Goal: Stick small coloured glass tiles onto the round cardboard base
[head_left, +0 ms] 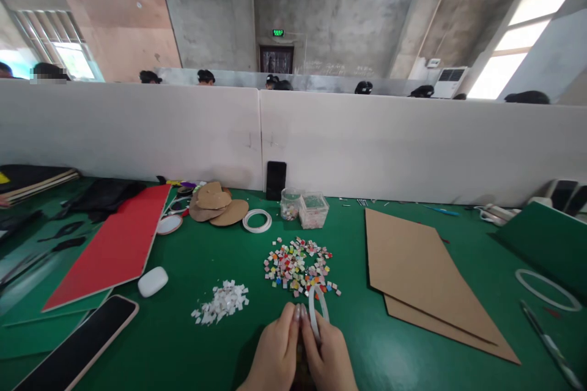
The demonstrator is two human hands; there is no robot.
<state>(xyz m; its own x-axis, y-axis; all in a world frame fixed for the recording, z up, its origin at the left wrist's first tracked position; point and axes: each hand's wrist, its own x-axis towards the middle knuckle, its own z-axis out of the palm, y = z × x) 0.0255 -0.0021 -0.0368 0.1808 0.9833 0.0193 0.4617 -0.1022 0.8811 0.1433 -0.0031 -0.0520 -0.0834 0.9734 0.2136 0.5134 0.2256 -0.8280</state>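
My left hand [274,351] and my right hand [329,354] meet at the bottom centre, fingertips pressed together over the green table [202,342]. My right hand grips a thin white tape ring [317,310] that stands upright. Something small and dark sits between the two hands, mostly hidden. Just beyond the fingers lies a heap of small coloured square pieces [298,266]. A smaller heap of white pieces [221,303] lies to the left.
Two brown cardboard sheets [422,272] lie right. A red board [114,247], a white case [153,281] and a phone [80,345] lie left. Cardboard discs [217,203], a white ring [257,220], two clear containers [305,206] and a dark phone [276,180] stand by the white partition [367,140].
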